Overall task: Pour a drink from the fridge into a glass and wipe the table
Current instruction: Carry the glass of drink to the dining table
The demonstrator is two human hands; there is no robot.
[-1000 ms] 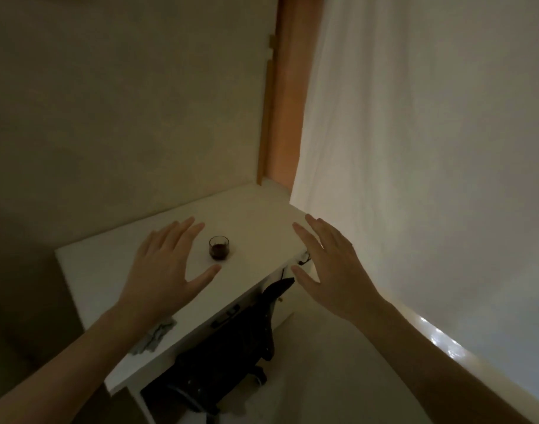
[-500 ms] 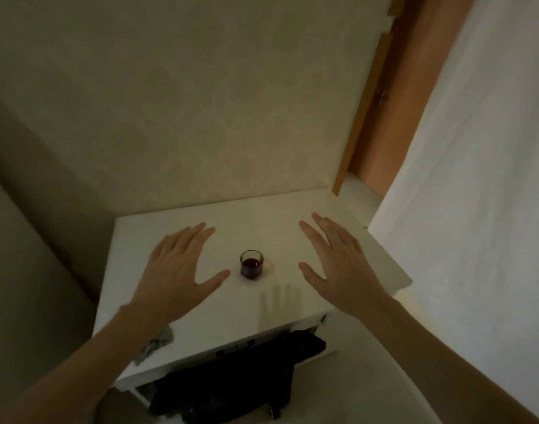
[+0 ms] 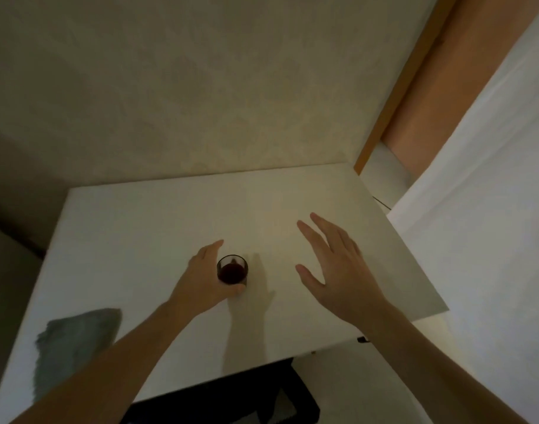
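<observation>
Head view: small glass (dark red drink).

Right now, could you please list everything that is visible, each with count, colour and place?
table: one, white, against the wall
glass: one, clear with dark red drink inside, upright near the table's middle
cloth: one, grey, on the table's near left corner
chair: one, black, below the table's near edge
curtain: one, white, on the right
door frame: one, orange-brown, far right corner
left hand: one, wrapped round the glass
right hand: one, fingers spread, over the table right of the glass
</observation>
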